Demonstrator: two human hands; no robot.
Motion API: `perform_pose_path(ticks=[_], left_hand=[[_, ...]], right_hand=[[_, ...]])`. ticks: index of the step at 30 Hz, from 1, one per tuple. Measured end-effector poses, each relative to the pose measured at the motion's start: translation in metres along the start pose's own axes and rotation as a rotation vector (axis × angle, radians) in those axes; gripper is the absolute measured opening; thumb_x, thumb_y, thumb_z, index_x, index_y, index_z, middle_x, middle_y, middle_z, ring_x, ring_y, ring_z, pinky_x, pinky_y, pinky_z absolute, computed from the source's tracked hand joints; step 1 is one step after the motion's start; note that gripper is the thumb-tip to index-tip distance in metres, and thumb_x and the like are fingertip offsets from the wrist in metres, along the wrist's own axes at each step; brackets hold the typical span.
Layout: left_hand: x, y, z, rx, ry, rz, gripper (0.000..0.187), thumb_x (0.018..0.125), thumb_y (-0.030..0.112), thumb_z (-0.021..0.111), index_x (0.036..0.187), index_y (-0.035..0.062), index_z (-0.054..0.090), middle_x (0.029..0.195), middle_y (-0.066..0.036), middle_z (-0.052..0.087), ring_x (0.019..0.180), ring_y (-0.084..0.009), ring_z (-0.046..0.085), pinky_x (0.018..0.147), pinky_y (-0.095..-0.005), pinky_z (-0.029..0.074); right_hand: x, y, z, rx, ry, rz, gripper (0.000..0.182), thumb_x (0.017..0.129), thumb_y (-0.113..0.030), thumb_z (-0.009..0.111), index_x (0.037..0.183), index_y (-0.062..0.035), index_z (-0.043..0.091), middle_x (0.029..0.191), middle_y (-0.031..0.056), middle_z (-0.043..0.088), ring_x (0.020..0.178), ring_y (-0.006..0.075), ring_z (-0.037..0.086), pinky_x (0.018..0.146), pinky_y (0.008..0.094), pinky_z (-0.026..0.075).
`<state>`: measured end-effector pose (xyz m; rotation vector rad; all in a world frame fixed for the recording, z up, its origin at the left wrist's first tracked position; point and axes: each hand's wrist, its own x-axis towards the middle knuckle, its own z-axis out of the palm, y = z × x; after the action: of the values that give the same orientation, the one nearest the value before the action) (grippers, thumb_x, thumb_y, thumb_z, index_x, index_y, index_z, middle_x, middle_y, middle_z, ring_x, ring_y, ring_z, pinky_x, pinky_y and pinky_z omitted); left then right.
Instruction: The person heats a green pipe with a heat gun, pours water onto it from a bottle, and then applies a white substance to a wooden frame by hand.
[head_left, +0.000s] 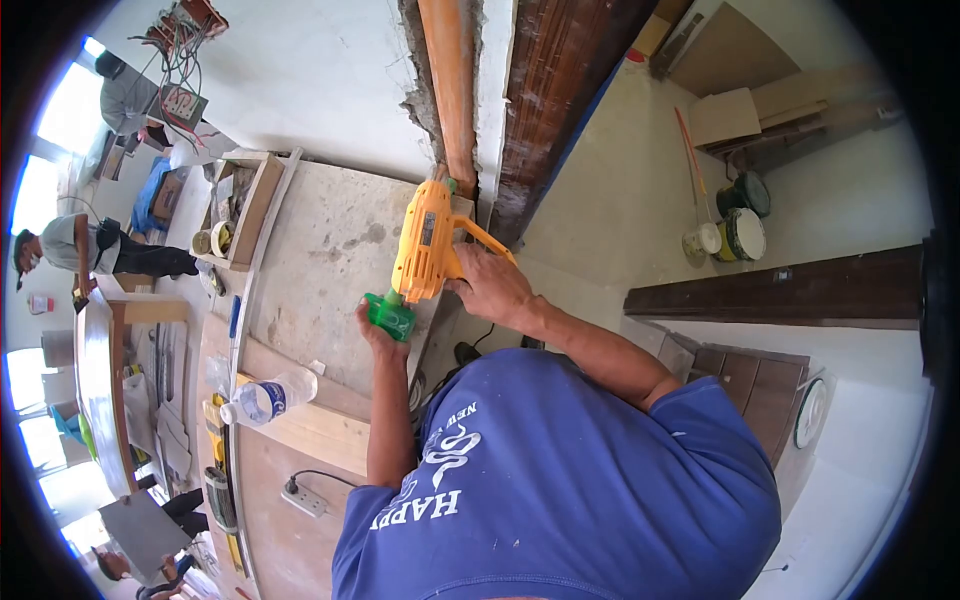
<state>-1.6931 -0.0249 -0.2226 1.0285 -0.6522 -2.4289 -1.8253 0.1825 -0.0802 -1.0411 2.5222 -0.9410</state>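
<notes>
My right hand is wrapped round the looped handle of a yellow power tool with vent slots along its body. My left hand closes on a translucent green part at the tool's near end. The tool's far end reaches the foot of an orange-brown wooden strip set in the wall, where rough mortar shows along the edge. Its exact tip is hard to make out. Below the tool lies a stained, pale board surface.
A plastic bottle, a yellow level-like tool and a power socket strip lie on the left. Beyond are a wooden tray and people, one standing. Dark wooden posts and buckets are on the right.
</notes>
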Motion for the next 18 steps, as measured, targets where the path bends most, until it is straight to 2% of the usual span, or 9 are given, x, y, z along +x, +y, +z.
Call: perform_pose_path(ticks=[2,5,8,14,18], left_hand=[[0.004,-0.003,0.003,0.006,0.003,-0.003,0.048,0.087,0.053,0.065,0.103,0.0078,0.060,0.094,-0.015,0.070,0.080,-0.0343,0.068,0.070,-0.0443,0.058],[0.003,-0.001,-0.005,-0.032,0.058,-0.025,0.047,0.086,0.052,0.065,0.103,0.0081,0.061,0.093,-0.016,0.069,0.079,-0.0338,0.068,0.070,-0.0443,0.058],[-0.010,0.006,-0.008,-0.027,0.013,-0.032,0.046,0.087,0.053,0.065,0.101,0.0090,0.063,0.092,-0.015,0.070,0.078,-0.0338,0.069,0.069,-0.0437,0.058],[-0.022,0.015,-0.019,-0.009,0.001,0.006,0.047,0.086,0.053,0.067,0.100,0.0090,0.061,0.088,-0.014,0.069,0.074,-0.0324,0.067,0.069,-0.0429,0.058],[-0.025,0.017,-0.016,-0.004,0.070,0.029,0.045,0.086,0.053,0.066,0.099,0.0098,0.061,0.088,-0.014,0.069,0.073,-0.0328,0.068,0.069,-0.0434,0.058]], right_hand=[[-0.001,0.009,0.010,-0.002,0.038,-0.022,0.051,0.092,-0.024,0.072,0.127,0.0041,0.049,0.115,0.0268,0.065,0.103,0.0441,0.066,0.091,0.0502,0.053],[-0.001,0.020,0.017,0.000,0.026,-0.022,0.050,0.092,-0.025,0.072,0.126,0.0035,0.050,0.116,0.0256,0.065,0.104,0.0438,0.066,0.091,0.0497,0.053],[-0.005,0.024,0.015,0.077,-0.025,0.068,0.046,0.092,-0.026,0.072,0.122,0.0028,0.051,0.115,0.0247,0.066,0.107,0.0431,0.065,0.092,0.0491,0.052],[-0.004,0.047,0.020,0.043,-0.074,0.050,0.044,0.094,-0.029,0.070,0.118,0.0026,0.052,0.112,0.0259,0.066,0.109,0.0432,0.063,0.092,0.0501,0.050],[-0.011,0.051,0.013,-0.003,-0.080,0.047,0.042,0.093,-0.027,0.070,0.117,0.0018,0.051,0.113,0.0248,0.066,0.108,0.0421,0.065,0.093,0.0495,0.051]])
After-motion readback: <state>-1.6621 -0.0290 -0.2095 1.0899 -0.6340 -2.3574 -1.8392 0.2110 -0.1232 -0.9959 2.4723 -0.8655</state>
